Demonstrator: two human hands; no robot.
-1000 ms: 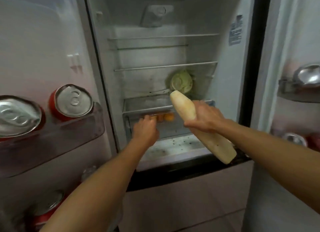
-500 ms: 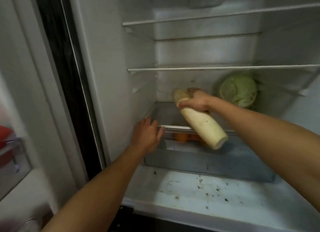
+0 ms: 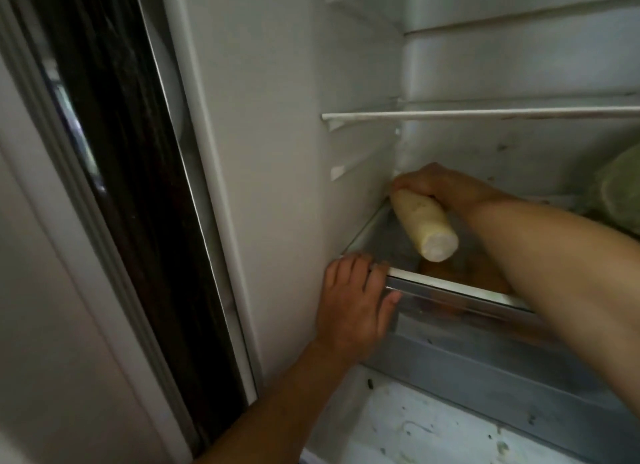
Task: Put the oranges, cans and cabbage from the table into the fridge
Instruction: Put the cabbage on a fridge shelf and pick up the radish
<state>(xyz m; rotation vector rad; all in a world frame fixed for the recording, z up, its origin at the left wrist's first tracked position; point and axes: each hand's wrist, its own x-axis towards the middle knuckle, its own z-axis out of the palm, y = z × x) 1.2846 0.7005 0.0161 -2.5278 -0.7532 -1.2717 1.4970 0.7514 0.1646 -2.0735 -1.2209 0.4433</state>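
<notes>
Right hand [image 3: 446, 190] clamped round the radish's [image 3: 426, 231] far end over the shelf's [image 3: 450, 280] back-left corner, long axis slanting toward me, cut end nearest; left hand [image 3: 353, 304] hooks the front rim; cabbage [image 3: 620, 193] well right, oranges [image 3: 485, 280] beneath.

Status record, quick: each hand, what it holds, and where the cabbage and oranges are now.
left hand: grips shelf front edge, above drawer
right hand: holds radish, by fridge left wall
radish: tilted, cut end toward camera, over shelf; contact unclear
cabbage: on shelf, far right, cut off by frame
oranges: in drawer under shelf, partly hidden by right arm
</notes>
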